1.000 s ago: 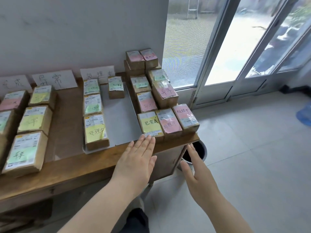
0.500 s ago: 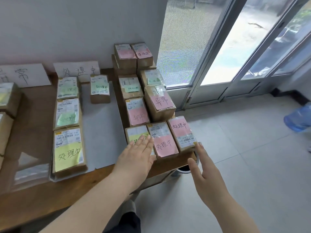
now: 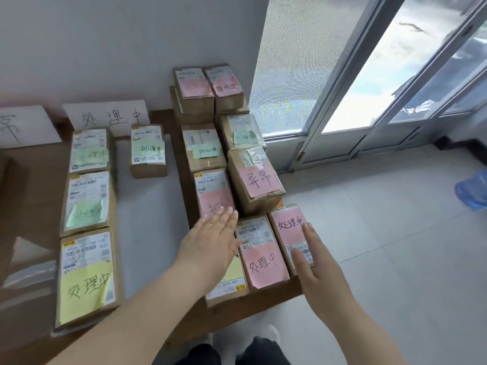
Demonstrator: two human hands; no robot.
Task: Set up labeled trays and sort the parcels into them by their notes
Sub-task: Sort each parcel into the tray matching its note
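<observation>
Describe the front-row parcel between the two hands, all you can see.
The parcel is a brown cardboard box lying flat near the table front edge, its long side running away from the camera. A white printed label covers its far half, a pink note handwritten 处理中 its near half. It sits close between a yellow-note parcel and a pink-note parcel. The left hand and right hand flank it, open; contact is unclear.

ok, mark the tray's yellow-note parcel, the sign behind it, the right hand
yellow-note parcel (image 3: 85,288): head view, on the note
sign (image 3: 113,118): head view, middle character
right hand (image 3: 324,275): head view, back of hand
</observation>
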